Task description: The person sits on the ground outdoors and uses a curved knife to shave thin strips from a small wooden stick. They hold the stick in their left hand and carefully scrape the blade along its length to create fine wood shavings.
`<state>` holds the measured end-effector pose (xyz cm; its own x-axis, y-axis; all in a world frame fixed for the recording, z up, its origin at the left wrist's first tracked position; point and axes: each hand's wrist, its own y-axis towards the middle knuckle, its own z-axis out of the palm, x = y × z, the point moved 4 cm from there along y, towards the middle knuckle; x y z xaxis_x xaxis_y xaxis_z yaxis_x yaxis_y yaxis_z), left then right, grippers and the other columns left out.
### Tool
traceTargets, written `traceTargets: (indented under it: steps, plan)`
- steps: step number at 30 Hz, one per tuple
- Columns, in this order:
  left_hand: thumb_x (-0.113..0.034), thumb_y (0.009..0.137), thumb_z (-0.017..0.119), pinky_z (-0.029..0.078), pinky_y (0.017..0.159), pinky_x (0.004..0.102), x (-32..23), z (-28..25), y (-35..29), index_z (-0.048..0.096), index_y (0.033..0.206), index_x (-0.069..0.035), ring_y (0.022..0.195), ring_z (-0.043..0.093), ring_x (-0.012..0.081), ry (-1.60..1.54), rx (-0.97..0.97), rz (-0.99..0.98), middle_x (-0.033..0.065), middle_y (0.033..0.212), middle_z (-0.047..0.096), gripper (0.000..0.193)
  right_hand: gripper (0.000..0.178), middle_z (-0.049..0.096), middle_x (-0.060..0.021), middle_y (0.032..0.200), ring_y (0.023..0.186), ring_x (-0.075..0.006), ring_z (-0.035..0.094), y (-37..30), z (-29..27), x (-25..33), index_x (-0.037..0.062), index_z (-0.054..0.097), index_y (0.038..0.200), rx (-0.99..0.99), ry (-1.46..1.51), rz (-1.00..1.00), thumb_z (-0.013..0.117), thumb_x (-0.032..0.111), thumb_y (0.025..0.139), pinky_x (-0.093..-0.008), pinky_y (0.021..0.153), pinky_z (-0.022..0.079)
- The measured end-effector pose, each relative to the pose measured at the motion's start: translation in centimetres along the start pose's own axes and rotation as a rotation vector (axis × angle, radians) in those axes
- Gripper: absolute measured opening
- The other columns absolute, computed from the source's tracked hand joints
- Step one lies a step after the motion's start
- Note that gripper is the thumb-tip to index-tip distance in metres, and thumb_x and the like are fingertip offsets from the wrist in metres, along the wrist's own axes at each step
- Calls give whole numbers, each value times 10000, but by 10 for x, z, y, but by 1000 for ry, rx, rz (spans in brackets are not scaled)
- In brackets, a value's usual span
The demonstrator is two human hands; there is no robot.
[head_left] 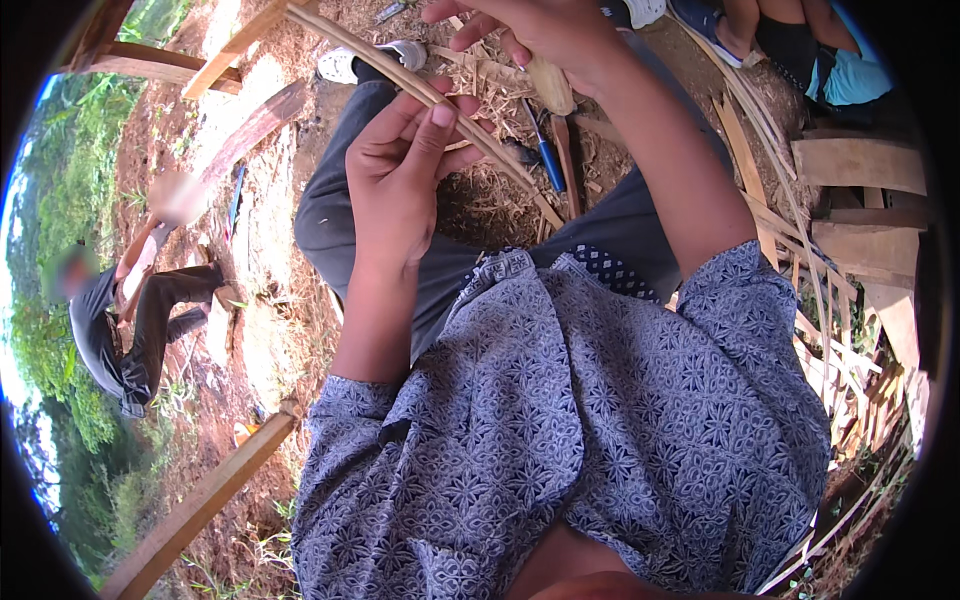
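Note:
My left hand [405,165] is closed on a pair of thin bamboo strips [375,58], pinched between thumb and fingers. They slant from the upper left down across my lap. My right hand [545,35] is raised at the top edge, partly cut off, with its fingers apart and nothing visible in them. Just under that palm shows a pale oval piece [550,85], its kind unclear. Between my legs on the ground lie a tool with a blue handle [550,163] and a brown wooden stick or handle [567,165].
Shavings [600,165] litter the ground by my feet. Long split strips [790,235] and boards [860,165] are heaped at my right. Wooden beams [200,510] cross at left. Another person [110,320] bends over farther left; someone else's legs [790,35] show at upper right.

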<state>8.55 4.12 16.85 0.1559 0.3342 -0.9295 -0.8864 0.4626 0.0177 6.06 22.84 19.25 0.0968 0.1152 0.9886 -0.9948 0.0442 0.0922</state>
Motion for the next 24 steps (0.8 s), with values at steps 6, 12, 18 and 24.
traceTargets:
  steps: [6,12,18,24]
  plan:
    - [-85,1048,532,655,837,370,-21,-22,6,542,1323,43,1005,726,278,-181,-150,232,165,1109,707,303,362,713,-55,871,663,-61,675,-52,12,-23,38,672,1167,65,-16,89,695,343,974,-163,439,410]
    - [-98,1047,539,667,794,364,-31,-21,2,536,1325,48,984,727,300,-121,-256,334,173,1102,702,314,277,691,-39,833,658,-61,669,-74,30,-13,9,672,1082,77,-106,92,670,272,994,-168,421,412]
    - [-63,1027,576,649,807,313,-24,-17,-1,540,1356,43,984,716,204,22,-281,347,139,1118,705,347,262,683,-11,795,668,-77,679,-66,24,-37,25,663,1014,69,-75,189,688,283,977,-207,455,452]
    - [-28,1016,581,625,840,290,-17,-22,-6,523,1381,51,1007,695,155,141,-259,361,135,1107,711,378,211,645,-12,784,653,-62,644,-66,28,-54,31,624,983,76,-81,233,645,240,1006,-192,442,416]
